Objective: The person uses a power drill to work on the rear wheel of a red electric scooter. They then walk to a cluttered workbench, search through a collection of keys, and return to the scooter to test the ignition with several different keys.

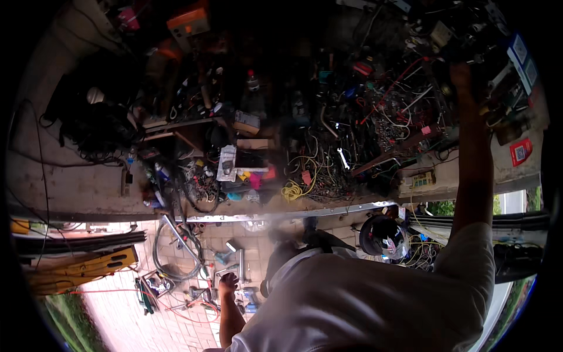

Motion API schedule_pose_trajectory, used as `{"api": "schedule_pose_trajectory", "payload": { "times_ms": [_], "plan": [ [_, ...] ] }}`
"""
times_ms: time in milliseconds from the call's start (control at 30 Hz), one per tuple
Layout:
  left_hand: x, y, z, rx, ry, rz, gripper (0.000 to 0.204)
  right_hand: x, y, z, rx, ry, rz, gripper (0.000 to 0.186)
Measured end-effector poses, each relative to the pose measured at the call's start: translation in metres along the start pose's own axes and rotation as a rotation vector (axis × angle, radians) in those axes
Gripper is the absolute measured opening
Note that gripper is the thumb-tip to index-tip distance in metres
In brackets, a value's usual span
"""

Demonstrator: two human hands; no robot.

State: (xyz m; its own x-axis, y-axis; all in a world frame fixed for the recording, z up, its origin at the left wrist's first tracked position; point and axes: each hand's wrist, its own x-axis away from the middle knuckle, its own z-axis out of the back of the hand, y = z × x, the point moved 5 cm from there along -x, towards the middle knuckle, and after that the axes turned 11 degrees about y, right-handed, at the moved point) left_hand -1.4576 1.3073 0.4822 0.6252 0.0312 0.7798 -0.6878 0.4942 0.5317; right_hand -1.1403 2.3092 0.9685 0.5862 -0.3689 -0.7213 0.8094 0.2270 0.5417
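My right arm stretches far up to the back right, where my right hand (461, 77) is in shadow among dark, cluttered tools. Its fingers are too dark to make out, and so is anything they may touch. Low on the left, my left hand (229, 284) hangs above the brick floor with its fingers loosely curled and a gap between them, and no object shows in it. Beneath and around that hand lie a drill with a blue battery (251, 302) and a teal power tool (222, 257). A bright open-ended wrench (343, 158) lies on the cluttered bed ahead of me.
A metal-edged ledge (293, 213) crosses in front of me. Beyond it are tangled yellow cable (291, 190), a clear bottle with a red cap (253, 81) and an orange box (189, 23). A black hose (157, 249) coils on the floor; a black bucket (375, 234) stands right.
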Motion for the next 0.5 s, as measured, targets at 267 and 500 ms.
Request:
{"api": "schedule_pose_trajectory", "payload": {
  "times_ms": [267, 500],
  "plan": [
    [-0.010, 0.020, -0.014, -0.173, -0.085, 0.045, 0.040, 0.046, -0.132, 0.165, -0.401, -0.087, -0.262, 0.024],
    [-0.015, 0.044, -0.010, -0.145, -0.042, -0.033, 0.035, 0.017, -0.121, 0.149, -0.448, -0.090, -0.412, 0.023]
  ]
}}
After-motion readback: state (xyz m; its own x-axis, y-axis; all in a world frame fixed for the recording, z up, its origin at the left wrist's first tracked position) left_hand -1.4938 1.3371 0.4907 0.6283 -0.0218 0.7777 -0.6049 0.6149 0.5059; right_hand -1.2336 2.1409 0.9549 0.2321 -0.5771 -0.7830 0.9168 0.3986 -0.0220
